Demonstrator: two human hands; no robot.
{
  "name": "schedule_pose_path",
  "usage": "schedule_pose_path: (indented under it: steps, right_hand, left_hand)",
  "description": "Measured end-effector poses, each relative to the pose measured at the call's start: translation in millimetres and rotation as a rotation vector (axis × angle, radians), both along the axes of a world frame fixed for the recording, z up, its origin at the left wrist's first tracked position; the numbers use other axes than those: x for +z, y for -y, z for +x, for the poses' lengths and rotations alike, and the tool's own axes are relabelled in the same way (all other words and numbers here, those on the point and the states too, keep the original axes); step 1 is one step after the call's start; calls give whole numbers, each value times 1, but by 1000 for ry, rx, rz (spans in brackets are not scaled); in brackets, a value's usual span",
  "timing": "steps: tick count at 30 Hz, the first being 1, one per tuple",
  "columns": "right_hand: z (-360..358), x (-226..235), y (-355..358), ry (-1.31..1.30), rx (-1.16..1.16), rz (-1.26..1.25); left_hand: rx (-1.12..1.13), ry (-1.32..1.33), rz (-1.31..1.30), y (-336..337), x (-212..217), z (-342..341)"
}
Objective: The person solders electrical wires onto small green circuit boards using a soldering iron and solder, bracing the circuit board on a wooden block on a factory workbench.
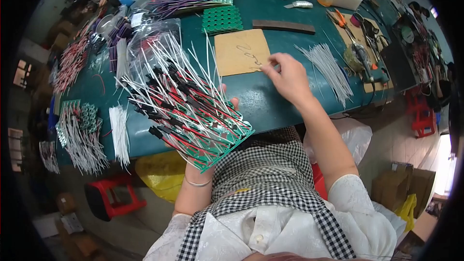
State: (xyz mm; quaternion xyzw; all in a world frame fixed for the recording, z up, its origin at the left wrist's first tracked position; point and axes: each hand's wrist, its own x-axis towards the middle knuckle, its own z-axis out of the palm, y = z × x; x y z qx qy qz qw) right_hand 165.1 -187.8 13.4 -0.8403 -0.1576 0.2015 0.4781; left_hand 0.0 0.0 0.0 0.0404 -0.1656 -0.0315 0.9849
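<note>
Green wired panel [212,136] held in left hand [235,103].
Lies left of right hand [289,76], fingertips pinched narrow; can't tell if gripping.

We are holding a green board [226,149] with many white, red and black wires [179,96] in our left hand [235,102]. Our right hand [290,78] is bending its fingers by the edge of a brown card [237,53]. On the green table [263,104], 1 dark bar [283,26] is lying past the card.
</note>
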Motion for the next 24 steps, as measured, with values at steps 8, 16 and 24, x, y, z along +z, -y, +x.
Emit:
schedule_pose_path:
  steps: [8, 16, 24]
  right_hand:
    - [34, -2, -30, 510, -95, -667]
    - [61, 1, -9, -49, -64, -136]
    - [-6, 45, 77, 307, -394, 234]
  left_hand:
    - [121, -62, 134, -6, -7, -3]
    - [214, 62, 355, -8, 0, -7]
    - [176, -5, 343, -2, 10, -9]
